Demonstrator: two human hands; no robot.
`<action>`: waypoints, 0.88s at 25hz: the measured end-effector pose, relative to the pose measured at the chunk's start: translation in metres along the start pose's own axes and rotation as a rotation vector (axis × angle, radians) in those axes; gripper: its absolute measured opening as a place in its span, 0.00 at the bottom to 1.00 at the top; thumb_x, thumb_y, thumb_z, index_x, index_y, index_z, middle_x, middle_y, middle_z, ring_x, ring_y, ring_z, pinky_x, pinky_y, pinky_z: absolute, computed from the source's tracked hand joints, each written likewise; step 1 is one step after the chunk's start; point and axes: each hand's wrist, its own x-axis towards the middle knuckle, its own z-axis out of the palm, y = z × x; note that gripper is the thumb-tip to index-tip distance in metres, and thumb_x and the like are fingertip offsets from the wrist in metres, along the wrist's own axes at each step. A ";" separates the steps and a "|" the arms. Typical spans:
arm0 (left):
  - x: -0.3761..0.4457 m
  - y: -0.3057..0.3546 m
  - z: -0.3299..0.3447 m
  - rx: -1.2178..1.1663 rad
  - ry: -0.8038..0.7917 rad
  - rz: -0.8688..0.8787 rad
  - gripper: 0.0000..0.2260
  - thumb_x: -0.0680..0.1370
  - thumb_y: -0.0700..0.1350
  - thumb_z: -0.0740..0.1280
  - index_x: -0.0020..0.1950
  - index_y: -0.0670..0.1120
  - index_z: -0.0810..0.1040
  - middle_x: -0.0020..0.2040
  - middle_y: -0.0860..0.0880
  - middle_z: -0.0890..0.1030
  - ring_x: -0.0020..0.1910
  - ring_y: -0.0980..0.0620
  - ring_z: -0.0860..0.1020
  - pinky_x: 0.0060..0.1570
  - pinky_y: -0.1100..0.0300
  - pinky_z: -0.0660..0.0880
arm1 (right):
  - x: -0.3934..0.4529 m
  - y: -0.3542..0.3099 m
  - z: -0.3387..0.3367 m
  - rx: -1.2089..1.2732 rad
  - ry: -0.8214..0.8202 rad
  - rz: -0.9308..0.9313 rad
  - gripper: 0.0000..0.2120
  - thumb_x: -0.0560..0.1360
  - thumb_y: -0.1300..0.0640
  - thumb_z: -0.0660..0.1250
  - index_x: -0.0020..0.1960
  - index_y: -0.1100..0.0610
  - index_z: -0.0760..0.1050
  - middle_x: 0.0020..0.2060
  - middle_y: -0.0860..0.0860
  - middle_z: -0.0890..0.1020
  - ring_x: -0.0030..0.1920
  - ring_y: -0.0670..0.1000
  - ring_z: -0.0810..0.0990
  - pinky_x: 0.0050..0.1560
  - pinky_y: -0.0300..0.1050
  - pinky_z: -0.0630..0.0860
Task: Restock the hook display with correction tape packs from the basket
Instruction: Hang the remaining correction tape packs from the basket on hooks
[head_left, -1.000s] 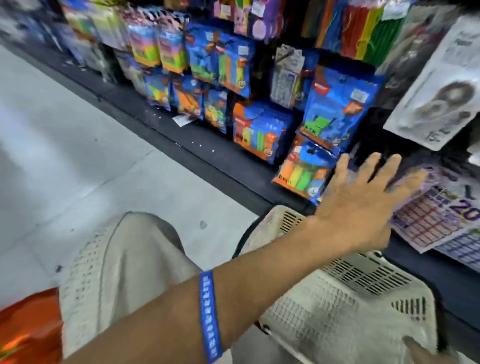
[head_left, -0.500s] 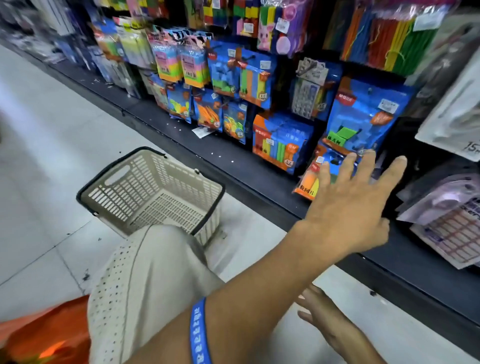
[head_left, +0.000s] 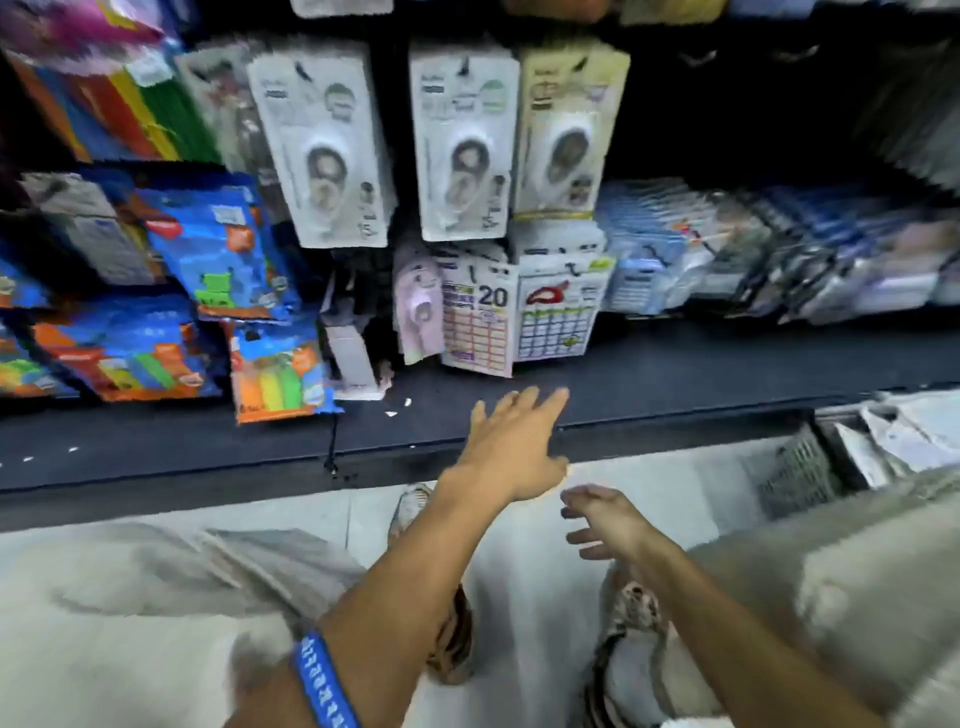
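White correction tape packs (head_left: 322, 150) hang on hooks in the upper middle of the display, with two more columns (head_left: 465, 140) to their right. My left hand (head_left: 511, 447) reaches forward over the dark base shelf (head_left: 675, 379), fingers straight and spread, holding nothing. My right hand (head_left: 605, 519) hovers lower and to the right, fingers loosely extended, also empty. A basket (head_left: 795, 473) with white packs (head_left: 904, 436) inside sits on the floor at the right edge. The whole view is motion-blurred.
Blue and orange bagged packs (head_left: 218, 249) hang at the left. Sticker sheets (head_left: 478, 317) and a calendar-like card (head_left: 558, 312) hang below the tapes. Blue-white packs (head_left: 727, 244) fill the right row. My knees frame the pale floor (head_left: 519, 571).
The view has swung right from the blue packs to the correction tape hooks. The empty basket at the left has left the view; another basket with packs shows at the right. Both hands stay open.
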 end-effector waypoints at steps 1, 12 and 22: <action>0.008 0.009 0.012 0.006 -0.031 0.027 0.37 0.79 0.52 0.66 0.83 0.54 0.50 0.83 0.45 0.53 0.81 0.45 0.52 0.78 0.38 0.48 | 0.000 0.008 -0.015 0.017 0.038 0.011 0.05 0.81 0.50 0.65 0.51 0.51 0.76 0.57 0.54 0.80 0.45 0.55 0.81 0.40 0.44 0.75; 0.091 0.083 0.127 0.039 -0.188 0.103 0.30 0.80 0.52 0.65 0.81 0.52 0.59 0.79 0.50 0.65 0.77 0.46 0.64 0.76 0.48 0.59 | 0.028 0.116 -0.227 -0.509 0.935 0.123 0.29 0.76 0.56 0.68 0.75 0.61 0.64 0.71 0.63 0.69 0.69 0.67 0.69 0.66 0.61 0.69; 0.166 0.150 0.164 -0.226 -0.103 -0.055 0.21 0.79 0.48 0.67 0.72 0.53 0.72 0.72 0.51 0.75 0.68 0.48 0.74 0.66 0.55 0.71 | 0.048 0.103 -0.249 -0.788 0.732 0.057 0.18 0.77 0.62 0.60 0.66 0.55 0.73 0.65 0.52 0.75 0.63 0.61 0.73 0.58 0.51 0.74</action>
